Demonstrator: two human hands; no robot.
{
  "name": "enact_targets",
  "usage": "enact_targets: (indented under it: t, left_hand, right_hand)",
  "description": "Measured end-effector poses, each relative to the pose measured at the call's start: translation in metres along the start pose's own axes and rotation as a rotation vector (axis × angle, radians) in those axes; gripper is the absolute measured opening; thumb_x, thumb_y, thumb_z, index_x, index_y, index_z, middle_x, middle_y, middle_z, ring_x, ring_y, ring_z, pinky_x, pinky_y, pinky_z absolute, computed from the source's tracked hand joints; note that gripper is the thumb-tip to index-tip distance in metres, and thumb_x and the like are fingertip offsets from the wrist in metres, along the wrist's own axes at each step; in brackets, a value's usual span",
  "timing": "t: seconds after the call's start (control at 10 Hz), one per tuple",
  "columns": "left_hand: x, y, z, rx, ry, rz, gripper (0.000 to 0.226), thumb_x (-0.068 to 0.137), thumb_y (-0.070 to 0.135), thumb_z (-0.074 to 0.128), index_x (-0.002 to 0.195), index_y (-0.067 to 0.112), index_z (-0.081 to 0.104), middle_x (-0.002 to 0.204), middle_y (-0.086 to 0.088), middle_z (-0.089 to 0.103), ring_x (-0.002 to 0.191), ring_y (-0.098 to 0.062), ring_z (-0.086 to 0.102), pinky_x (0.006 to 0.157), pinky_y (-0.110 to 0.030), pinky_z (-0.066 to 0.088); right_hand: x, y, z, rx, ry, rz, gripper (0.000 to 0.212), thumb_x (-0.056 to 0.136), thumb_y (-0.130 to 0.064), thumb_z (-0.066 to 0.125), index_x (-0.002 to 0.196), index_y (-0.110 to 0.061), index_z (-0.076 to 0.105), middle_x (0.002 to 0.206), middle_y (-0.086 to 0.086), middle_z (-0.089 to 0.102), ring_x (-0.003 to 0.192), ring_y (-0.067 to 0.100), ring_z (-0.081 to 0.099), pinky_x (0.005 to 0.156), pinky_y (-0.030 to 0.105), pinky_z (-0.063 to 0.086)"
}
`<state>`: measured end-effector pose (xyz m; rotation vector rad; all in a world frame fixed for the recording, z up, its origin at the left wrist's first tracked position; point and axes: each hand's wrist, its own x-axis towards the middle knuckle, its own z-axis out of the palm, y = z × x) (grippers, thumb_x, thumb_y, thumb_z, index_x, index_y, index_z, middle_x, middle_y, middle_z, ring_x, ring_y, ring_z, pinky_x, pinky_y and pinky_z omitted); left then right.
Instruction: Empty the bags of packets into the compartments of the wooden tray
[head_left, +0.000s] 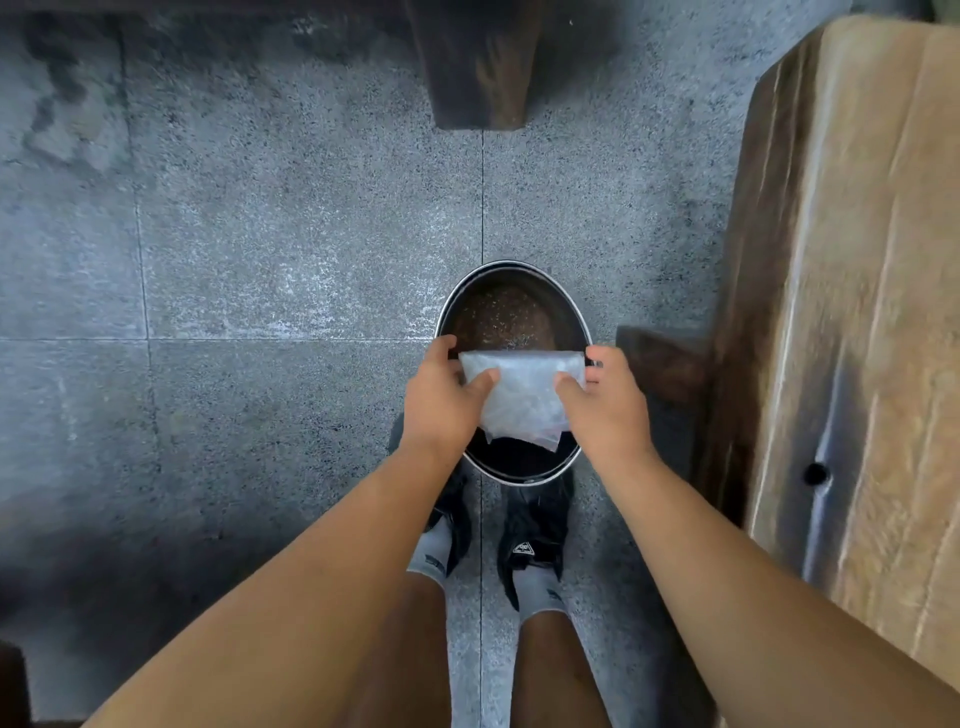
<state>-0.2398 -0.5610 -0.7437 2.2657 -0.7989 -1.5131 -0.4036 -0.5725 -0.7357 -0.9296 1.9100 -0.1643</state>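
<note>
A clear plastic bag (524, 395) is held flat between both hands over a round dark bin (511, 291) that stands on the floor. My left hand (441, 400) grips the bag's left edge, thumb on top. My right hand (605, 402) grips its right edge the same way. The bag looks crumpled and translucent; I cannot tell what is inside it. The wooden tray is not in view.
A grey speckled tile floor (260, 260) fills most of the view. A brown wooden bench or table (857, 312) runs along the right side. A dark wooden leg (478, 62) stands at the top. My feet in black shoes (535, 540) are just behind the bin.
</note>
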Motion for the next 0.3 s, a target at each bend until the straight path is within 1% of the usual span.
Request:
enact_targets:
  t: [0.1,0.2,0.3]
  left_hand:
    - [-0.009,0.007,-0.009,0.029,0.012,0.025,0.062,0.088,0.025,0.073,0.142,0.015,0.043,0.123,-0.004,0.06,0.115,-0.018,0.058,0.101,-0.036,0.048]
    - [-0.021,0.014,-0.017,0.048,-0.013,0.019,0.058,0.087,0.025,0.074,0.137,0.014,0.048,0.123,-0.006,0.06,0.111,-0.02,0.06,0.099,-0.037,0.05]
    - [-0.038,0.028,-0.025,0.112,-0.073,0.025,0.057,0.085,0.028,0.076,0.134,0.014,0.052,0.112,-0.005,0.065,0.1,-0.019,0.064,0.091,-0.032,0.052]
  right_hand:
    - [-0.016,-0.004,-0.009,-0.003,0.018,-0.028,0.051,0.09,-0.021,0.067,0.137,-0.014,0.048,0.131,0.006,0.058,0.12,0.022,0.057,0.103,0.036,0.045]
    - [-0.031,-0.009,-0.02,0.046,-0.033,0.012,0.051,0.091,-0.022,0.068,0.138,-0.016,0.049,0.13,0.004,0.057,0.114,0.018,0.058,0.092,0.025,0.045]
    - [-0.046,-0.026,-0.038,0.058,-0.088,0.003,0.042,0.092,-0.02,0.066,0.132,-0.015,0.054,0.119,0.003,0.061,0.092,0.01,0.057,0.07,0.013,0.039]
